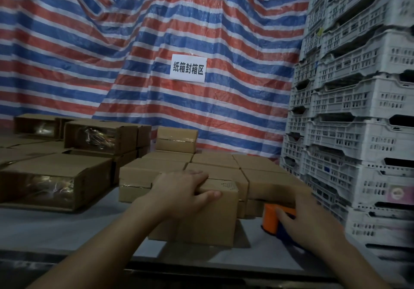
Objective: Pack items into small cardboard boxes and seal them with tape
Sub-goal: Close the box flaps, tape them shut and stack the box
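Presently | left hand (183,190) gripped box (208,221) top edge | right hand (309,226) held tape dispenser (270,218), just right of box (nearer that hand)

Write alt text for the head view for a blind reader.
A person's left hand holds a small cardboard box on a table while the right hand grips an orange tape dispenser; more boxes sit behind.
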